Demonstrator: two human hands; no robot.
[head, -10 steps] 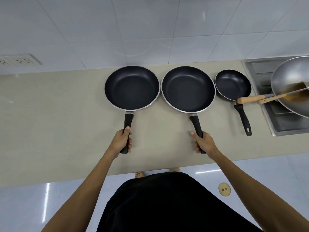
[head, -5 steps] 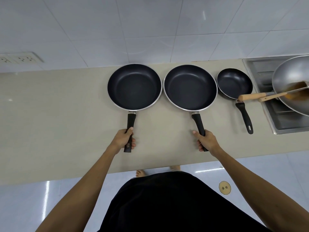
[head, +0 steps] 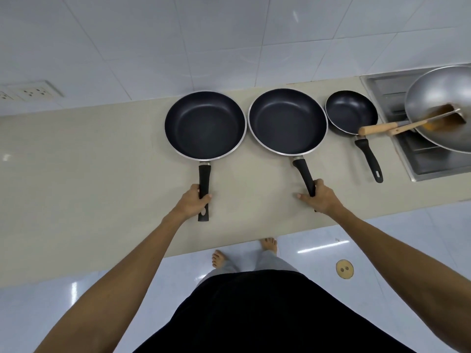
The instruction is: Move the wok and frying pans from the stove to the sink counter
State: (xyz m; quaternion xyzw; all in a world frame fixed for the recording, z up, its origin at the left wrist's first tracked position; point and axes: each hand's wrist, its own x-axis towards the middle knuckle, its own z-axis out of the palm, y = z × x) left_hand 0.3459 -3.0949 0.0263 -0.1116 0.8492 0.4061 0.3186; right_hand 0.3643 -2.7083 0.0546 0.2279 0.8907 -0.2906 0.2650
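Three black non-stick frying pans lie in a row on the beige counter (head: 102,159). My left hand (head: 192,203) is closed around the handle of the left frying pan (head: 205,124). My right hand (head: 319,197) grips the handle end of the middle frying pan (head: 287,121), with one finger stretched out along the counter. Both pans rest flat. The small frying pan (head: 351,111) stands free to the right. The steel wok (head: 438,98) sits tilted over the sink (head: 430,166) at the far right, partly cut off by the frame.
A wooden-handled spatula (head: 407,126) lies in the wok, and its handle reaches over the small pan's rim. A white tiled wall runs behind the counter, with a power socket (head: 30,91) at the left. My bare feet stand on the glossy floor near a floor drain (head: 344,269).
Both hands have stayed on their pan handles and the pans have kept their places. The view has shifted slightly, so my feet now show.
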